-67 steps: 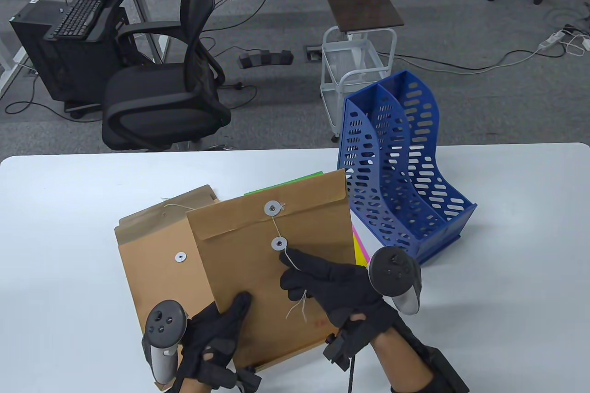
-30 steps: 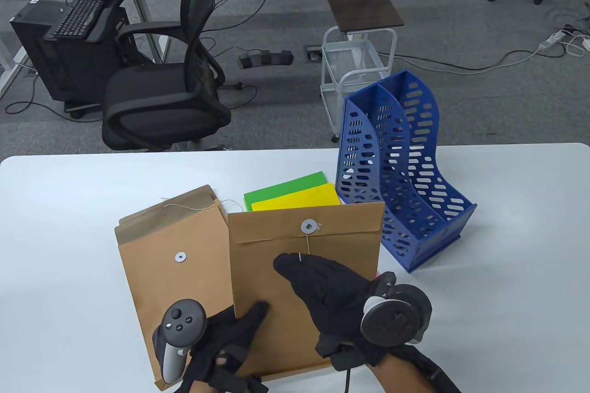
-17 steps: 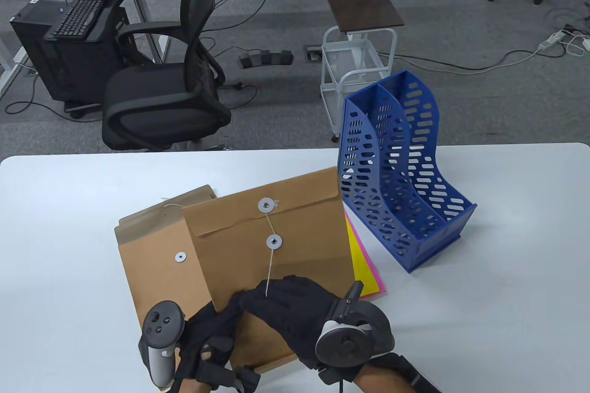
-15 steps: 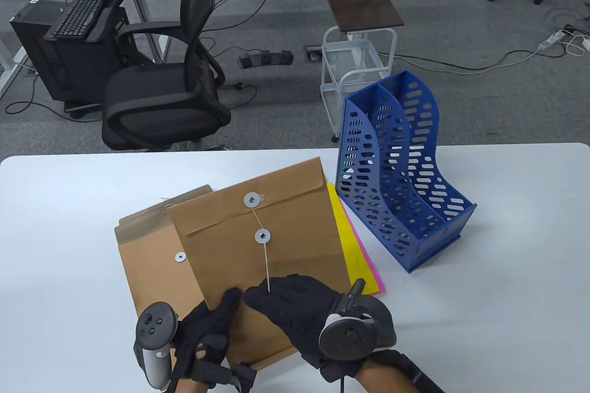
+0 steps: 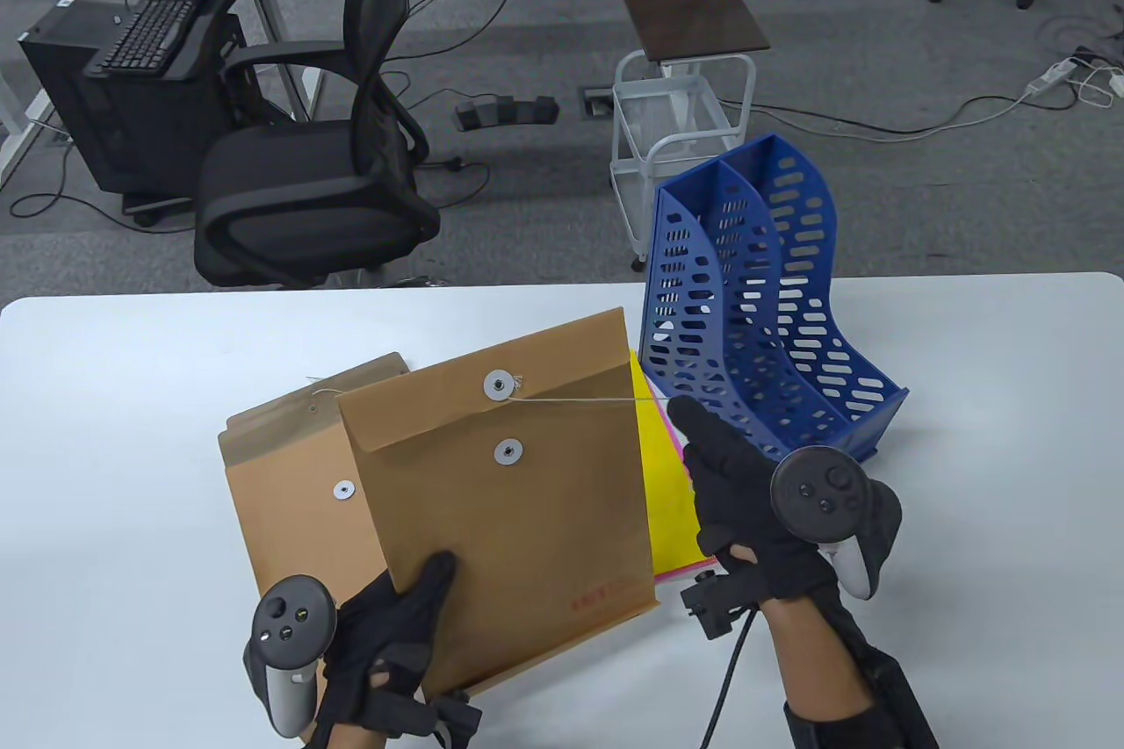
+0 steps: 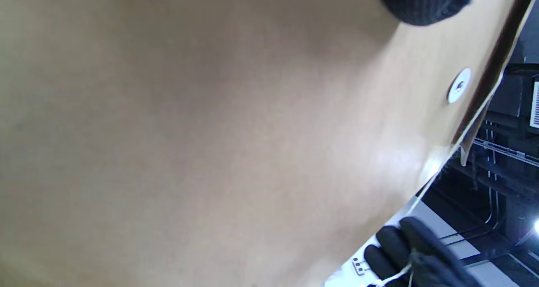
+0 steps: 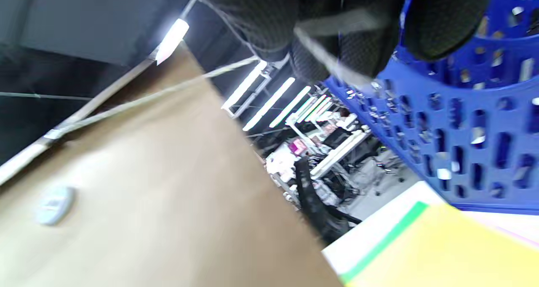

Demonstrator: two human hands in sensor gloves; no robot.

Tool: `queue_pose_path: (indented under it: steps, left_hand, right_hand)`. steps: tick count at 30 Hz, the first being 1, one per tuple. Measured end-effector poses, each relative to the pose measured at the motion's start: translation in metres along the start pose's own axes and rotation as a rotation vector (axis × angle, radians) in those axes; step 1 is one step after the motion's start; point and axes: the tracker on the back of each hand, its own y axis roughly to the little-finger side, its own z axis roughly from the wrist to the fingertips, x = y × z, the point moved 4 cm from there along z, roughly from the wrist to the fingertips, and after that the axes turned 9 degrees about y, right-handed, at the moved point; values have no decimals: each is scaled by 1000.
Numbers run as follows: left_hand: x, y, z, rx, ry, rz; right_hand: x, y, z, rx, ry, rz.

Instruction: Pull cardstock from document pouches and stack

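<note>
Beside rack: right hand [image 5: 746,494] pinches taut string [image 5: 580,400]; left hand [image 5: 386,635] grips pouch [image 5: 509,503]

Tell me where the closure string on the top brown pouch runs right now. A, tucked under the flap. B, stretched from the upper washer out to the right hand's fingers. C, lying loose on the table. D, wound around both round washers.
B: the string runs taut from the upper washer of the top pouch to the right hand, clear of the lower washer; the left hand holds the pouch's bottom corner.
</note>
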Motion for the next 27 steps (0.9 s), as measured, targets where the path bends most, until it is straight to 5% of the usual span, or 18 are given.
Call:
queue_pose_path:
  steps: [14, 18, 22, 24, 27]
  left_hand:
    - [-16, 7, -3, -17, -97, -31]
    - [-18, -1, -2, 29, -108, 19]
    - [-17, -28, -1, 89, -153, 244]
    - [-15, -50, 0, 133, -174, 389]
    - [-6, -82, 0, 204, -195, 608]
  right_hand:
    - [35, 18, 4, -142, 40, -7]
    - [43, -20, -4, 68, 31, 164]
    - [32, -86, -29, 522, -148, 306]
    - [14, -110, -48, 613, -259, 258]
    - [-12, -131, -68, 704, -282, 100]
